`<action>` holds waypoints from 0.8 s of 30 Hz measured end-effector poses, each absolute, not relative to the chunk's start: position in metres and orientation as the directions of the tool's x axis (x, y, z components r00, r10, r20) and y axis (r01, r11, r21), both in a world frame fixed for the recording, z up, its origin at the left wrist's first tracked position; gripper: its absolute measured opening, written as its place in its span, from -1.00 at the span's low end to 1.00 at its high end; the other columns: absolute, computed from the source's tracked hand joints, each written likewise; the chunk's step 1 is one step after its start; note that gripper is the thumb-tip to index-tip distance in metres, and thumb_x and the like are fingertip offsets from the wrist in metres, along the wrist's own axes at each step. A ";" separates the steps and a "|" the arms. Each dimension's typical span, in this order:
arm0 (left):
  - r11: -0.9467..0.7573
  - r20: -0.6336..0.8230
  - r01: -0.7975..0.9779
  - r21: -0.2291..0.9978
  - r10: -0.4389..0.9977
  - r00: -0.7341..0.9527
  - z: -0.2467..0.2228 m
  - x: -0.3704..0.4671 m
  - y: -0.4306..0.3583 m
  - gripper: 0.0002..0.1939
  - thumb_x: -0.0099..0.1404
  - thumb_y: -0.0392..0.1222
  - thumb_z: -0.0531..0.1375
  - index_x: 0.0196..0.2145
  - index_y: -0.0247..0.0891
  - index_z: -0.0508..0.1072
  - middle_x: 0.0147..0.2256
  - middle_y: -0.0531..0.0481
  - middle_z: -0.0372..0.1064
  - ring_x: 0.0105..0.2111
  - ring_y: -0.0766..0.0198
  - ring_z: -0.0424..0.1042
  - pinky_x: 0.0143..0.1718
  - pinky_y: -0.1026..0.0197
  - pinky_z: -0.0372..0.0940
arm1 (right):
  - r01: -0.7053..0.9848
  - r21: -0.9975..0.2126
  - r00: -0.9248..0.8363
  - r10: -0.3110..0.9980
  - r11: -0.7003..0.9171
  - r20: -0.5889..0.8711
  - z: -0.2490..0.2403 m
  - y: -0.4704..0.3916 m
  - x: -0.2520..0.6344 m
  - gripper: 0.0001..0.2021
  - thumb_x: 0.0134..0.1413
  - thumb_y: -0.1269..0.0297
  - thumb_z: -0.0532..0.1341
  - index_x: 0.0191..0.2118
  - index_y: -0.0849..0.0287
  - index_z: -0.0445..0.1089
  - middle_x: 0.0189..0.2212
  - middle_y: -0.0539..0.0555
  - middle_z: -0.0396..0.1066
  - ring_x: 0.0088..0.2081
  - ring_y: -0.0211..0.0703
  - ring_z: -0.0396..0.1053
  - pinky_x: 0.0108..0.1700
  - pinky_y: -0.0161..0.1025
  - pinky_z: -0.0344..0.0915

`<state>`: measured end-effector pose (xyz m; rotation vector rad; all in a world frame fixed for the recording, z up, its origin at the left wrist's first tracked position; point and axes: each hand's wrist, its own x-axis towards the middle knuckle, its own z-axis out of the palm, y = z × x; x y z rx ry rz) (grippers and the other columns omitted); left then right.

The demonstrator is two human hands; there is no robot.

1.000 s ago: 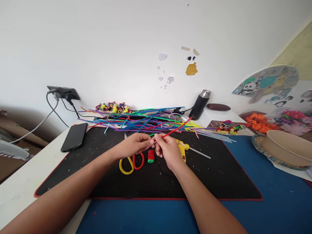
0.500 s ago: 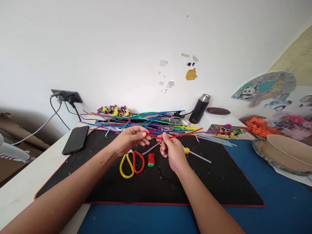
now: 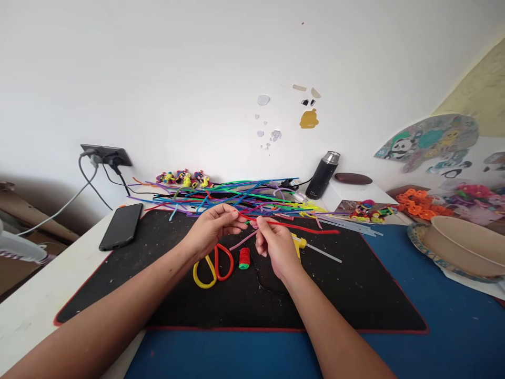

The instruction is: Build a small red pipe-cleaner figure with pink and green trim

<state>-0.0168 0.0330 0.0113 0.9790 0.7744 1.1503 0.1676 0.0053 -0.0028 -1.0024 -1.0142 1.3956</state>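
Note:
A red pipe cleaner point(image 3: 307, 228) runs between both hands above the black mat point(image 3: 355, 295). My left hand point(image 3: 216, 223) pinches its left end between thumb and fingers. Closed on it a little further along, my right hand point(image 3: 276, 245) lets the long free end stick out to the right. Below the hands lie scissors point(image 3: 224, 266) with one yellow and one red handle, their blades hidden by my left hand. Beside them stands a small coil wound in red point(image 3: 244, 258) with a green end. A yellow glue gun point(image 3: 299, 243) with a clear glue stick is partly behind my right hand.
Many coloured pipe cleaners point(image 3: 236, 197) are heaped along the wall, with small figures point(image 3: 185, 179) behind. A phone point(image 3: 121, 226) lies left. A black flask point(image 3: 322, 176) stands back right; clear glue sticks point(image 3: 355, 225) and a bowl point(image 3: 469, 247) are to the right.
My right hand has moved slightly left, closer to my left hand. The pipe cleaner's free end has swung down from pointing up and right to nearly level.

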 end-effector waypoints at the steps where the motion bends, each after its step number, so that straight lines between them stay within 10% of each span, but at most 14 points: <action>1: 0.124 -0.024 -0.386 0.914 0.967 0.254 0.010 -0.014 0.031 -0.68 0.15 -0.10 0.52 -0.31 -0.30 0.51 -0.34 -0.14 0.64 -0.32 0.17 0.65 -0.30 0.27 0.50 | -0.272 -0.961 -0.058 0.998 -0.047 -0.033 -0.003 0.005 0.167 -0.53 0.02 -0.19 0.42 -0.35 0.17 0.45 -0.69 -0.11 0.25 -0.70 -0.33 0.17 -0.68 -0.37 -0.04; 13: 0.112 -0.023 -0.245 0.963 0.940 0.340 0.005 -0.009 0.024 -0.66 0.13 -0.05 0.51 -0.34 -0.29 0.50 -0.37 -0.08 0.63 -0.38 0.21 0.61 -0.33 0.26 0.46 | -0.181 -0.982 -0.012 0.999 0.050 0.053 -0.004 0.005 0.169 -0.56 0.16 -0.17 0.33 -0.30 0.19 0.48 -0.69 -0.13 0.22 -0.69 -0.34 0.19 -0.66 -0.38 0.02; 24: -0.203 0.033 0.330 0.922 0.890 0.456 0.029 -0.021 0.017 -0.85 0.28 -0.13 0.30 -0.35 -0.26 0.51 -0.41 0.03 0.52 -0.41 0.27 0.44 -0.36 0.25 0.30 | 0.032 -0.993 -0.077 0.991 0.115 0.112 -0.006 0.004 0.170 -0.63 0.26 -0.07 0.26 -0.36 0.15 0.44 -0.71 -0.13 0.24 -0.68 -0.31 0.22 -0.58 -0.35 0.09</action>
